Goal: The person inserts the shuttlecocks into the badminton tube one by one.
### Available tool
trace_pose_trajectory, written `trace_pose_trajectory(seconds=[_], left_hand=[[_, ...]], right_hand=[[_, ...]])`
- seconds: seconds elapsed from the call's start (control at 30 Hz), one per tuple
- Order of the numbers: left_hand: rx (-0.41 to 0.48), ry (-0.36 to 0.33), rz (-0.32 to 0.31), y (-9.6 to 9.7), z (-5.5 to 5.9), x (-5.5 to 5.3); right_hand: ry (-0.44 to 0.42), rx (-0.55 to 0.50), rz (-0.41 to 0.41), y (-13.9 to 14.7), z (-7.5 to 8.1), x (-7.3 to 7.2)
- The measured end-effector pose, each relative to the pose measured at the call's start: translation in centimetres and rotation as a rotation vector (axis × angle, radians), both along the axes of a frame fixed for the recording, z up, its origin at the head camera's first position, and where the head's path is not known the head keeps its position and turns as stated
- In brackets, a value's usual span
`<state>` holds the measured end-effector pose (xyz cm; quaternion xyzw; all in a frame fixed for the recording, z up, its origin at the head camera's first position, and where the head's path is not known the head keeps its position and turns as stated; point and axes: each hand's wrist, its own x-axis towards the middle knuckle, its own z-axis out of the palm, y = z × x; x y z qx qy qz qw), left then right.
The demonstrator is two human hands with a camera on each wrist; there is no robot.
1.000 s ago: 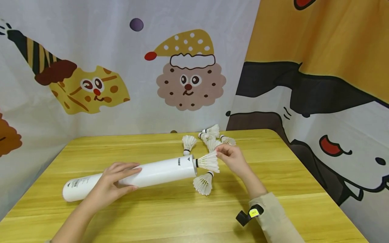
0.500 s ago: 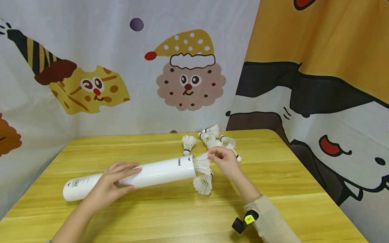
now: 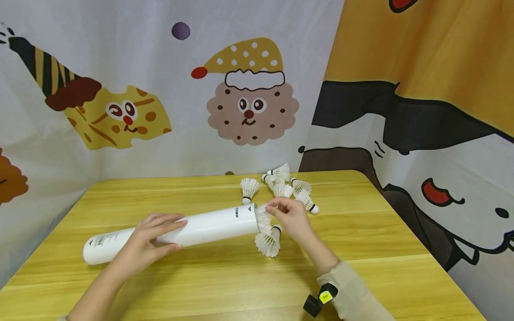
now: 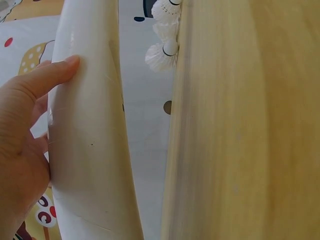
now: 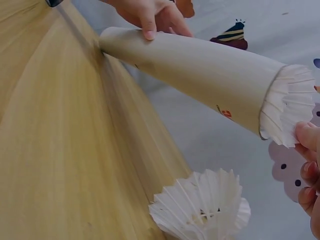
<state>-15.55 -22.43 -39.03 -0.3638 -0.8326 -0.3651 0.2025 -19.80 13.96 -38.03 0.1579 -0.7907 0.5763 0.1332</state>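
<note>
1. The left hand [image 3: 146, 240] grips the white tube [image 3: 218, 226] around its middle, thumb on the near side and fingers over the top, so the grip is as wide as the tube
2. The tube lies at a tilt, its closed end down on the wooden table [image 3: 209, 285] and its open mouth raised, facing the right hand [image 3: 291, 217]
3. The feathered shuttlecock [image 3: 262, 220] sits in that mouth, cork end inside and out of sight, feather edge sticking out
4. The right hand pinches this feather edge narrowly between thumb and fingers
5. A loose shuttlecock [image 3: 267, 243] lies on the table just below the mouth, cork pointing up and to the right
6. Behind the tube a single shuttlecock [image 3: 249, 188] lies with its cork toward the tube, and to its right is a cluster of five shuttlecocks [image 3: 283, 191]
7. A black strap [image 3: 330, 292] with a yellow label circles the right wrist over a beige sleeve [image 3: 353, 290]
8. A cartoon-printed curtain [image 3: 144, 53] hangs behind the table
</note>
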Motion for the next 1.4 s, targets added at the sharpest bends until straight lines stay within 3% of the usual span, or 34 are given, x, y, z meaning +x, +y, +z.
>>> trace_pose_trajectory(seconds=[0.2,0.4,0.63,0.87,1.07,1.23,1.4], left_hand=[[0.007,0.048,-0.018,0.1,-0.1,-0.1],[-0.018,-0.01,-0.003,-0.2,-0.3,-0.2],[-0.012,-0.007,-0.008,0.0,-0.2,-0.1],[0.004,0.014,-0.014,0.2,-0.2,0.0],[0.001,0.003,-0.013,0.2,-0.3,0.0],[-0.005,0.02,-0.025,0.2,-0.3,0.0],[0.0,0.024,-0.027,0.3,-0.5,-0.1]], right_hand=[[-0.016,0.006,0.011,-1.1,1.3,1.4],[0.005,-0.011,-0.032,-2.1,2.5,2.8],[0.033,-0.029,-0.039,-2.7,1.9,3.0],[-0.002,-0.043,-0.08,-3.3,1.5,3.2],[0.113,-0.002,-0.079,-3.7,1.6,3.6],[0.137,0.025,-0.066,-4.0,1.4,3.9],[0.107,-0.003,-0.077,-3.6,-0.6,2.5]])
